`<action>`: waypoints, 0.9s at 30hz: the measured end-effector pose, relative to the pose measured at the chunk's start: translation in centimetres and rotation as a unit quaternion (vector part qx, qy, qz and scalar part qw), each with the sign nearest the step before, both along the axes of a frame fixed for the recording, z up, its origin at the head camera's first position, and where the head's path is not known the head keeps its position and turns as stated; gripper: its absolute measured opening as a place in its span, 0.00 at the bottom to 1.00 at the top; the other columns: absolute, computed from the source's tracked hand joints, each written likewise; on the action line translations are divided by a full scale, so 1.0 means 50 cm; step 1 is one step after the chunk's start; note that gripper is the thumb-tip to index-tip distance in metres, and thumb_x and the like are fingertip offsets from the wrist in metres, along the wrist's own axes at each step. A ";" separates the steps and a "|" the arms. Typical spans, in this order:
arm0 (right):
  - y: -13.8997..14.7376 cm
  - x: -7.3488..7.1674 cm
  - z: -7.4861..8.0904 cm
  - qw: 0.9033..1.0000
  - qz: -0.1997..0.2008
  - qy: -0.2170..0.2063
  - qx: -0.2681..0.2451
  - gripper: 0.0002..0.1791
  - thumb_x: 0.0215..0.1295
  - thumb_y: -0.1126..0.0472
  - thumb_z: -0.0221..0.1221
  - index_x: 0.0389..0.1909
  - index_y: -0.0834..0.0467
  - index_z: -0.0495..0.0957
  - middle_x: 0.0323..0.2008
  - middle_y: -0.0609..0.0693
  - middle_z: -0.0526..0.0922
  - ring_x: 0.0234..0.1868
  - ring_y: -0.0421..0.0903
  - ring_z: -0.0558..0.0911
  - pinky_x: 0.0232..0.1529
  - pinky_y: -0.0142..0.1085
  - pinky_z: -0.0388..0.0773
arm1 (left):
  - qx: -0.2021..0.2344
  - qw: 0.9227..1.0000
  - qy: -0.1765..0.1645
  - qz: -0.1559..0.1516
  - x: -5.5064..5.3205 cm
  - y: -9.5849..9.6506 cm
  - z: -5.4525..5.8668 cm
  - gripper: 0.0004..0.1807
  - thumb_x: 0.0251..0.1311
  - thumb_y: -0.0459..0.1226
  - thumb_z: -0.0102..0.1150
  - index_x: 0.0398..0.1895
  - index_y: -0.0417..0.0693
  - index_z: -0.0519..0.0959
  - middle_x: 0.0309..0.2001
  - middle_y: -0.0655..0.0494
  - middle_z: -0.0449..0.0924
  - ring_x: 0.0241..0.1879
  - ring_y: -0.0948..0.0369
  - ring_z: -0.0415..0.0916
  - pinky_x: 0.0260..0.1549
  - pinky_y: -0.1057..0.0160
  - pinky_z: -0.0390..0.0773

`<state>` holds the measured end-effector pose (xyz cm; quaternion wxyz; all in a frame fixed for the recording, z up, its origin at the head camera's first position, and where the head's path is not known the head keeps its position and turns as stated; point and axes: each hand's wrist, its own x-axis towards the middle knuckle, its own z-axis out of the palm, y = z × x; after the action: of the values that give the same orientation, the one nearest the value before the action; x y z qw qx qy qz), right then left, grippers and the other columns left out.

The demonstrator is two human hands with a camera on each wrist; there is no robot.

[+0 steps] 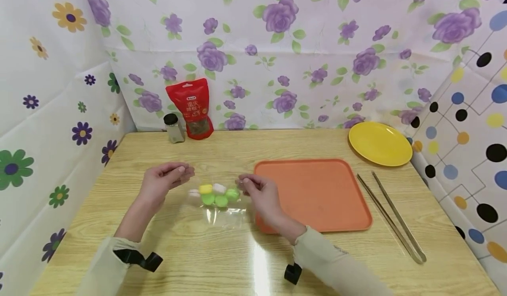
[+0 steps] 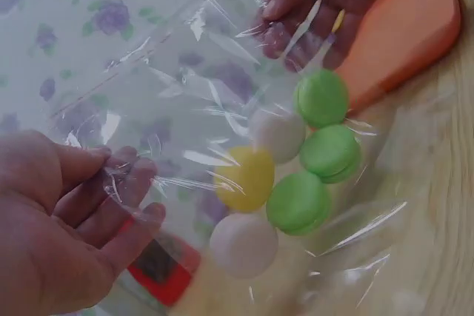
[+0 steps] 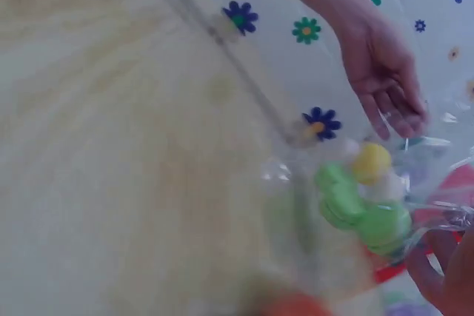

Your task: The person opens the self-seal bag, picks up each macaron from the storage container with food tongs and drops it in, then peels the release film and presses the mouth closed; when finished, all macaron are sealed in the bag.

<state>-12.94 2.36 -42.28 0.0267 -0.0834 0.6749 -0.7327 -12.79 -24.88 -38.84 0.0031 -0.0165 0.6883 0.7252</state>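
Note:
A clear plastic bag is held up between the two hands above the table. Several macarons sit inside it: green macarons, a yellow macaron and pale pinkish-white macarons. My left hand pinches one side of the bag between thumb and fingers, as the left wrist view shows. On the opposite side, my right hand pinches the film near its edge. In the right wrist view the right hand is only partly in frame, with the left hand across from it.
An orange tray lies right of the bag, partly under the right forearm. Metal tongs and a yellow plate are farther right. At the back left stand a red pouch and a black-capped jar. Patterned cloth walls enclose the table.

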 end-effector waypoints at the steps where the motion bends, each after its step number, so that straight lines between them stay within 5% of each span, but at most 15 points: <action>1: 0.010 -0.004 0.021 1.000 0.004 0.026 0.008 0.11 0.73 0.70 0.56 0.48 0.72 0.81 0.42 0.62 0.87 0.43 0.59 0.86 0.46 0.48 0.83 | 0.018 1.000 0.018 0.009 0.011 0.007 0.012 0.16 0.70 0.34 0.59 0.53 0.28 0.79 0.41 0.54 0.88 0.44 0.61 0.85 0.48 0.61 0.80; 7: 0.075 -0.024 0.174 0.980 -0.009 0.197 0.002 0.09 0.72 0.71 0.57 0.45 0.72 0.82 0.38 0.62 0.87 0.39 0.56 0.87 0.39 0.44 0.84 | 0.072 0.980 0.180 0.052 0.060 0.070 0.117 0.10 0.67 0.28 0.60 0.47 0.27 0.82 0.40 0.46 0.88 0.41 0.55 0.86 0.46 0.57 0.80; 12: 0.113 -0.023 0.219 0.976 -0.002 0.218 0.009 0.09 0.72 0.69 0.58 0.44 0.70 0.84 0.37 0.62 0.87 0.36 0.51 0.88 0.37 0.44 0.85 | 0.066 0.969 0.233 0.052 0.080 0.111 0.161 0.10 0.67 0.25 0.58 0.45 0.21 0.80 0.39 0.44 0.87 0.38 0.53 0.87 0.43 0.55 0.82; 19: 0.187 0.016 0.192 0.991 0.018 0.128 0.019 0.10 0.72 0.66 0.60 0.43 0.70 0.84 0.34 0.60 0.87 0.32 0.51 0.88 0.35 0.45 0.85 | 0.064 0.984 0.156 0.060 0.108 0.170 0.127 0.05 0.65 0.22 0.58 0.40 0.25 0.82 0.33 0.47 0.87 0.32 0.56 0.87 0.38 0.56 0.84; 27: 0.257 0.084 0.152 0.997 -0.001 0.060 0.043 0.13 0.72 0.63 0.60 0.37 0.72 0.83 0.27 0.60 0.86 0.26 0.53 0.87 0.28 0.47 0.85 | 0.102 0.989 0.097 0.053 0.162 0.242 0.067 0.04 0.65 0.23 0.60 0.35 0.36 0.83 0.27 0.49 0.86 0.28 0.58 0.86 0.35 0.55 0.85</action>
<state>-8.73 15.19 -34.68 -0.0106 -0.1253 0.7066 -0.6964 -4.68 -12.77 -35.49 -0.1001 0.0179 0.6063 0.7887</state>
